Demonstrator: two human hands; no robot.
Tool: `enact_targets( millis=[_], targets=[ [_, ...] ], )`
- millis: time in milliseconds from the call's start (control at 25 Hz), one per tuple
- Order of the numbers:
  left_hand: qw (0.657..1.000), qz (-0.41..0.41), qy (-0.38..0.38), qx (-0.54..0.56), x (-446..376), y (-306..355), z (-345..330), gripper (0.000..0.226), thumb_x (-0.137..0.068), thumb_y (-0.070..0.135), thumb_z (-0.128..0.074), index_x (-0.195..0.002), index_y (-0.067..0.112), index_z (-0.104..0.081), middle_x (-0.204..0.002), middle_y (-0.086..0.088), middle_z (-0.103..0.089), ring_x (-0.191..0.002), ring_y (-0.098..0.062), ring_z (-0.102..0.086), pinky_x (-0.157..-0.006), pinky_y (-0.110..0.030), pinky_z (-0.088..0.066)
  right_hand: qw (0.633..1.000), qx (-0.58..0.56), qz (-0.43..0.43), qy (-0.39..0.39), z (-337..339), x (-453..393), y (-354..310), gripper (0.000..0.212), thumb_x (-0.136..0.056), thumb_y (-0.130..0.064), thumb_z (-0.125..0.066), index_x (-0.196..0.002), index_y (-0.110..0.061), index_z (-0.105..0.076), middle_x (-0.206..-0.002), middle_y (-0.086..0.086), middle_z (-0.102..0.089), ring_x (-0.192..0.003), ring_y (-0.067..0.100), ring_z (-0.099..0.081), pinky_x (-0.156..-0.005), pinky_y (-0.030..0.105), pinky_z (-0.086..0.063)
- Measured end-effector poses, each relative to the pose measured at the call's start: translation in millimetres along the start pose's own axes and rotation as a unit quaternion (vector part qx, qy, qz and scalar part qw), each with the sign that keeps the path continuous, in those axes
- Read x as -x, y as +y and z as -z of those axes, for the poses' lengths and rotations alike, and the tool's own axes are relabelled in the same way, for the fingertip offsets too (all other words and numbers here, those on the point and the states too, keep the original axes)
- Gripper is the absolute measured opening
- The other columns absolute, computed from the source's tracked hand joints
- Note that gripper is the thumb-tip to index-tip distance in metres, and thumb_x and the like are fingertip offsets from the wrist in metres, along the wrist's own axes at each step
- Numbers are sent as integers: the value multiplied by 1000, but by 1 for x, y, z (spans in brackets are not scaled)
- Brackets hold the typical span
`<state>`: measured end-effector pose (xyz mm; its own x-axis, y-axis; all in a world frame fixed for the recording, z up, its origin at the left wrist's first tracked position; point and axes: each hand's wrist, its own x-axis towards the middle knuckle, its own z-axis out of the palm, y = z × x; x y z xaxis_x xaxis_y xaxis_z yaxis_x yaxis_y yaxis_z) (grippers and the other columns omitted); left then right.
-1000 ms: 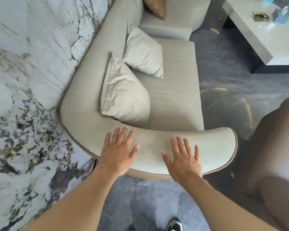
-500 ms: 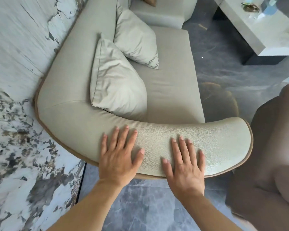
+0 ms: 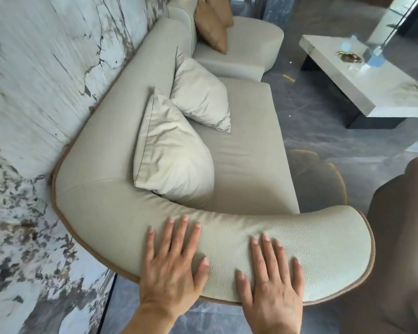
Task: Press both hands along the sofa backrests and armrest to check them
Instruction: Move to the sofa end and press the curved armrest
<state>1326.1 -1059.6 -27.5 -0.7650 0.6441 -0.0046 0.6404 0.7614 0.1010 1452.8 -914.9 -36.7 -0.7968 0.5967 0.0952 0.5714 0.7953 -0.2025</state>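
A beige sofa stands against the marble wall. Its curved armrest (image 3: pixel 328 256) runs across the lower part of the view and bends into the backrest (image 3: pixel 121 112) along the wall. My left hand (image 3: pixel 171 268) lies flat on the armrest near the bend, fingers spread, palm down. My right hand (image 3: pixel 273 283) lies flat on the armrest a little further right, fingers apart. Neither hand holds anything.
Two beige cushions (image 3: pixel 171 153) (image 3: pixel 200 95) lean on the backrest, and a brown cushion (image 3: pixel 210 25) sits further back. A white low table (image 3: pixel 377 92) stands at the upper right on the dark marble floor. A brown seat (image 3: pixel 401 237) is close by the armrest's end.
Both hands have stayed flat on the armrest and slid slightly along it. The view has moved closer and tilted up, showing more of the far sofa.
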Motion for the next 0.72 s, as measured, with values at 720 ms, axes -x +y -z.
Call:
enact_targets(
  millis=[720],
  targets=[
    [1000, 17, 1, -9, -13, 1, -6, 68, -83, 55, -38, -144, 26, -41, -153, -2, -37, -143, -28, -29, -114, -58, -18, 999, 34, 27, 4, -10, -15, 10, 71, -84, -55, -37, -144, -19, -43, -151, 3, -41, -141, 24, -27, -109, 56, -20]
  ],
)
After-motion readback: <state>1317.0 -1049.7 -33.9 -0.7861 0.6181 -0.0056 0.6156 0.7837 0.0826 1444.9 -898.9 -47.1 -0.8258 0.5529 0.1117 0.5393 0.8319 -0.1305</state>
